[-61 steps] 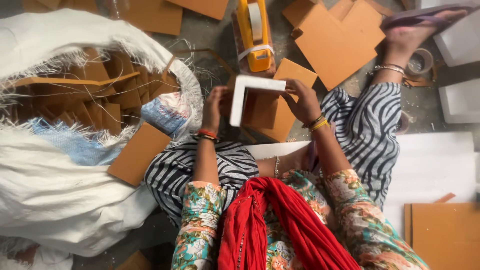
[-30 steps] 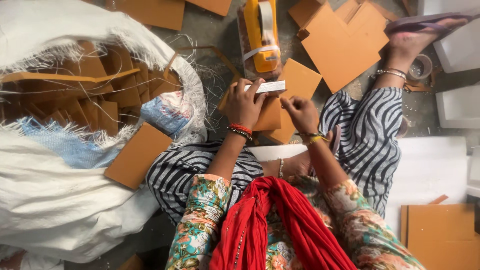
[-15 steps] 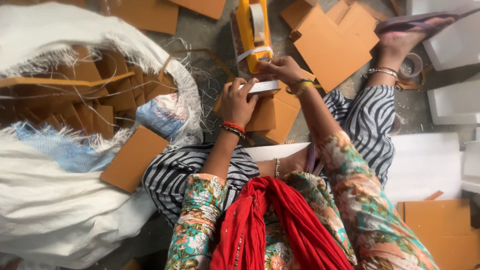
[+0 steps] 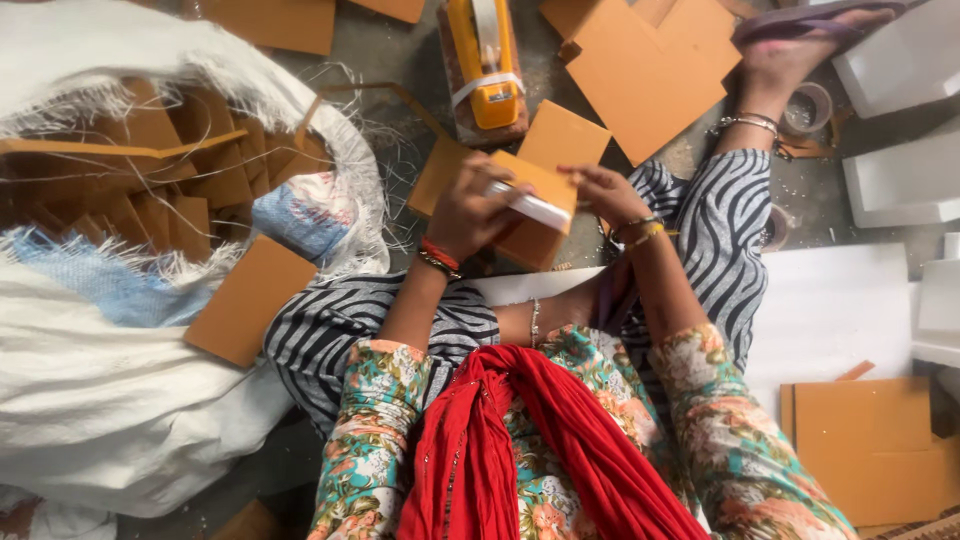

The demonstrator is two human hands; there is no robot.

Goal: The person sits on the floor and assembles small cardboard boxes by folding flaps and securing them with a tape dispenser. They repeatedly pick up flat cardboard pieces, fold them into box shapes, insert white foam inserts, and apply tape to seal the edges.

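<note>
Orange card fills most of what I see: my left hand (image 4: 475,210) is closed around a folded orange-and-white cardboard piece (image 4: 530,200), fingers curled over its near edge, holding it above my lap, just in front of my knees. My right hand (image 4: 600,190) sits at the right end of the same piece, fingers bent and pinching its edge, thumb side toward me. The piece shows an orange face on top and a thin white edge along the side nearest the left hand. Just beyond it on the floor lies a yellow tape dispenser (image 4: 487,65), with loose orange cardboard squares (image 4: 640,70) scattered to its right near my outstretched foot (image 4: 790,60). To my left a large white woven sack (image 4: 110,400) gapes open, stuffed with more orange card pieces (image 4: 150,190), and one flat orange sheet (image 4: 250,300) leans against its mouth. White foam blocks (image 4: 900,180) lie at the far right, well apart from both hands.
</note>
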